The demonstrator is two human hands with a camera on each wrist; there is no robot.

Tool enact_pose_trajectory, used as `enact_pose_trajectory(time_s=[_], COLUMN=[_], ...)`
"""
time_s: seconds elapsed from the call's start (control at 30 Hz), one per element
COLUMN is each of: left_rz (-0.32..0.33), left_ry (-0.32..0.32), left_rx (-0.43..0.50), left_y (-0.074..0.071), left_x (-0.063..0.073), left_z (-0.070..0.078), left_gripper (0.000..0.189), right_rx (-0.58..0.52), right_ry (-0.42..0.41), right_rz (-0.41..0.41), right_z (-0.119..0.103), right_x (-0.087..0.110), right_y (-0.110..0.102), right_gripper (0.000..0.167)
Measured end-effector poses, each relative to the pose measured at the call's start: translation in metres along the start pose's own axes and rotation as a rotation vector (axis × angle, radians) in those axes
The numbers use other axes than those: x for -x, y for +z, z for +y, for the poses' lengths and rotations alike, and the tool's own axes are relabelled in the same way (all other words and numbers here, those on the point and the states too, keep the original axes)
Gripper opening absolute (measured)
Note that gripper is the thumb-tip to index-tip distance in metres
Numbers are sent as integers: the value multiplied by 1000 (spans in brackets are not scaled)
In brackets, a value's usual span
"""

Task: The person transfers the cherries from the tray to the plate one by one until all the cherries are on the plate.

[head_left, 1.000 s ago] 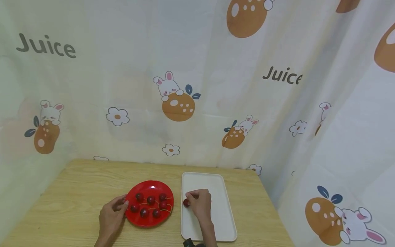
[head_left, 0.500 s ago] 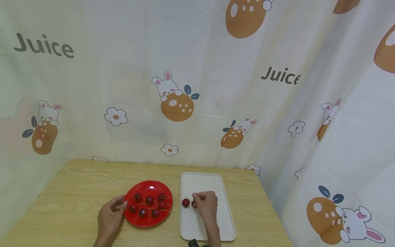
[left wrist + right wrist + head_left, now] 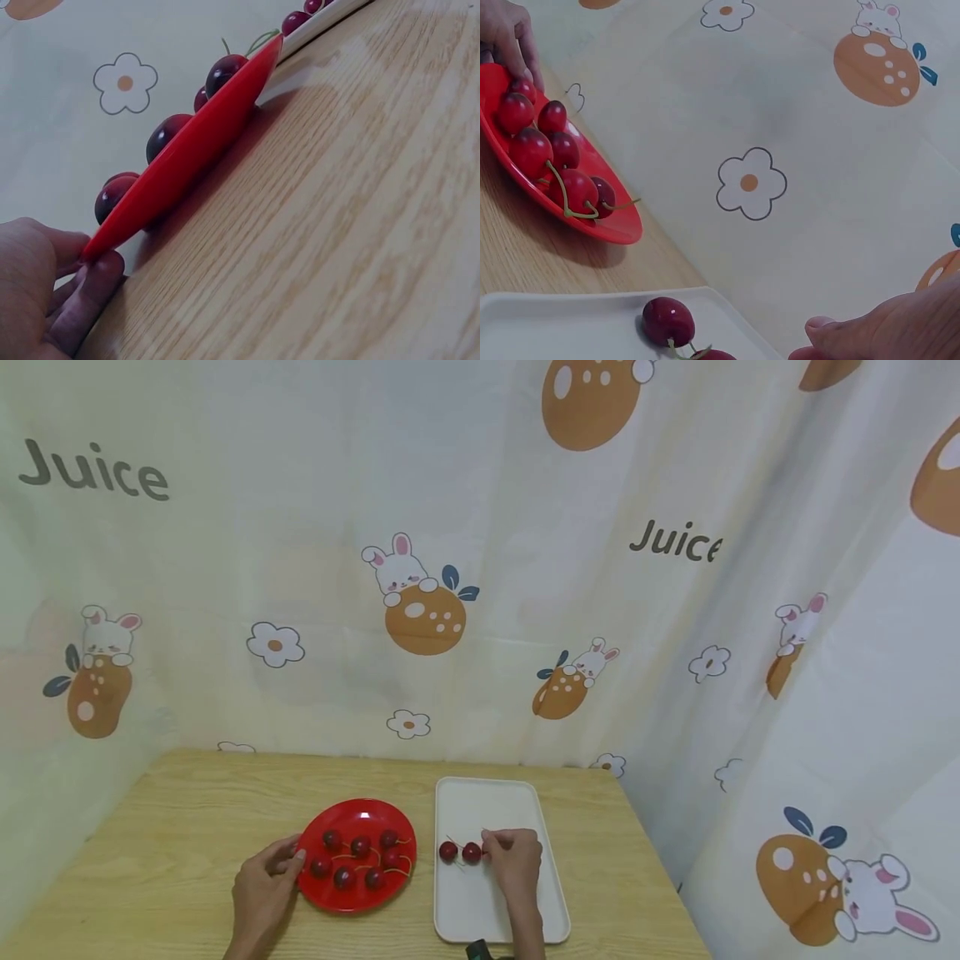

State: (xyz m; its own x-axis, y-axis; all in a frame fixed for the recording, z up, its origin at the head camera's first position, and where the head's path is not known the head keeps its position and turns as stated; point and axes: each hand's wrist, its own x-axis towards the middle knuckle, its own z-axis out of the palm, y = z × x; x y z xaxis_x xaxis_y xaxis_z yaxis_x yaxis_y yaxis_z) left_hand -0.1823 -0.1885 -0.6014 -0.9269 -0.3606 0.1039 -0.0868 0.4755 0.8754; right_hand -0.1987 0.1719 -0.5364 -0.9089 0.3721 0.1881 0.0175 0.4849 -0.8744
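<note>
At the left rim of a red plate, my left hand pinches the edge between thumb and fingers; in the left wrist view, the thumb lies on top and fingers lie beneath. Several dark red cherries with green stems sit on this plate. To the right, a white tray carries two fully visible cherries side by side. My right hand is over the tray, its thumb and forefinger close together, partly covering a third cherry. I cannot tell whether they grip it.
Plate and tray stand side by side on a light wooden table, a narrow strip of wood between them. A pale curtain printed with rabbits, flowers and fruit hangs behind and at both sides.
My right hand has moved rightward over the tray, from the leftmost cherry past the second one, uncovering it. The left hand stays at the plate's rim. The head view has shifted slightly.
</note>
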Motion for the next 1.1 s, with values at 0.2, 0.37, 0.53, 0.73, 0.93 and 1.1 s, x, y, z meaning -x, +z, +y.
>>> enact_pose_trajectory(time_s=[0.2, 0.37, 0.53, 0.73, 0.93, 1.1], left_rz=[3, 6, 8, -13, -28, -44], left_ry=[2, -1, 1, 2, -9, -24], left_rx=[-7, -10, -6, -6, -5, -7], left_y=[0, -1, -1, -3, -3, -2], left_x=[-1, 0, 0, -1, 0, 1], left_z=[0, -2, -2, 1, 3, 2], left_gripper=[35, 35, 36, 36, 38, 39], right_rx=[-8, -1, -6, 3, 30, 48], right_ry=[20, 39, 62, 88, 71, 62], right_rz=[34, 46, 51, 43, 46, 42], right_z=[10, 15, 18, 22, 23, 27], right_x=[-6, -10, -14, -21, -28, -33], right_y=[-3, -8, -11, -11, -9, -5], right_gripper=[10, 11, 13, 13, 12, 11])
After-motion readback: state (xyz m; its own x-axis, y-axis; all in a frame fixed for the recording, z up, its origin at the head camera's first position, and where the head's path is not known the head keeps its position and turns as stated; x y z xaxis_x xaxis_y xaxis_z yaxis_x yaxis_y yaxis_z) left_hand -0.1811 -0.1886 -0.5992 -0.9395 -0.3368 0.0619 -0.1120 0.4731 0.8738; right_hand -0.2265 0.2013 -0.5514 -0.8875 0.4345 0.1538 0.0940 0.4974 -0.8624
